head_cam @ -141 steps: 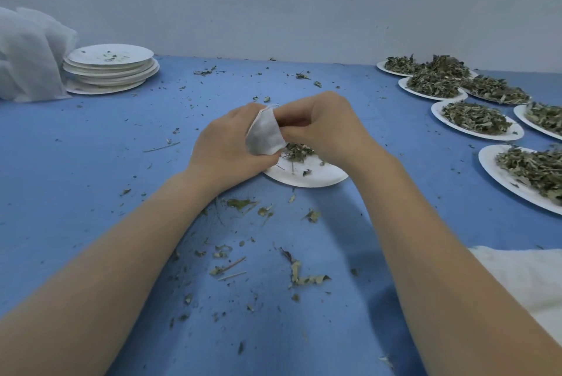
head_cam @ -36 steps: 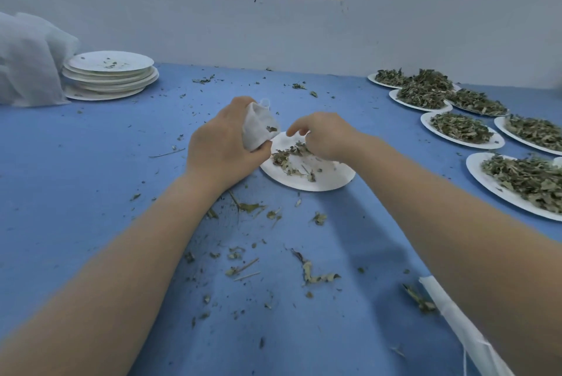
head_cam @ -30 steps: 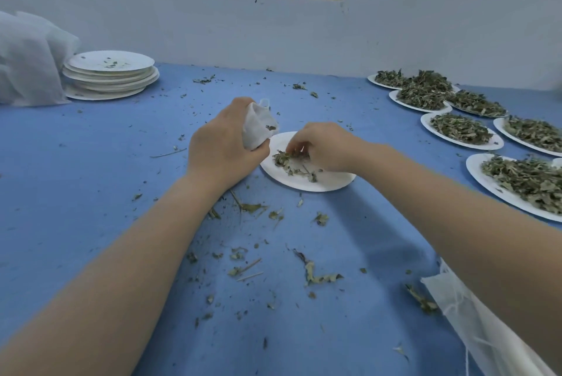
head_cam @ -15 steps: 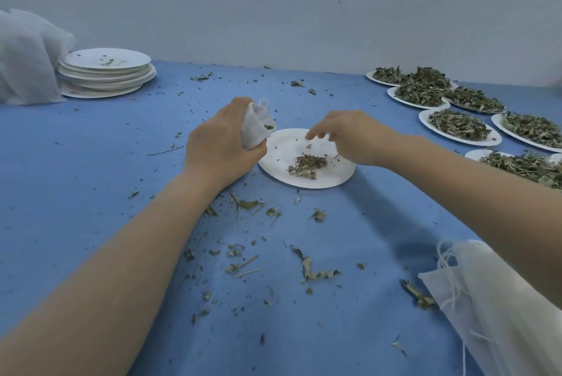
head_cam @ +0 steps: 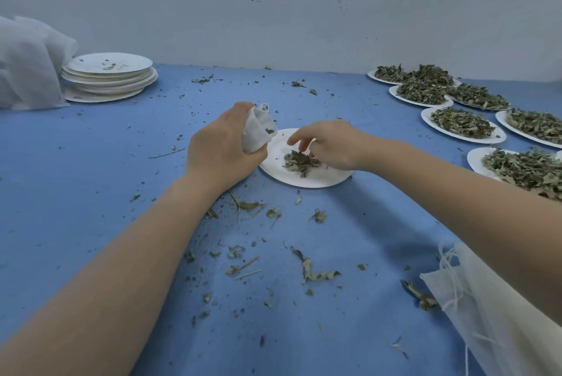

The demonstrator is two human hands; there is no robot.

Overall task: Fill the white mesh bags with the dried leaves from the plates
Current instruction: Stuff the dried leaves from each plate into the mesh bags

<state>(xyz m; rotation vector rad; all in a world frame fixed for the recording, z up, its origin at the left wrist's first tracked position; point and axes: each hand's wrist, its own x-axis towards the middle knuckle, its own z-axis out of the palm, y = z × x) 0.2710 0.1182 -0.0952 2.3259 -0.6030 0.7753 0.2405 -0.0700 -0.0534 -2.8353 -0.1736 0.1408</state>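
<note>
Fingers of right hand (head_cam: 331, 144) back down, loosely curled over the raked-together leaf pile (head_cam: 299, 161) on centre plate (head_cam: 322, 179); left hand (head_cam: 222, 147) grips mesh bag (head_cam: 257, 129). Last scoop pending.

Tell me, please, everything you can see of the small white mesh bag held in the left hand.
The small white mesh bag is soft, thin white fabric, crumpled where the left hand grips its lower part. Its upper part sticks out above the fist, and a few dried leaf bits show at the top and side. It is held up off the blue table, beside the left rim of the white plate. Only that hand touches it.
</note>
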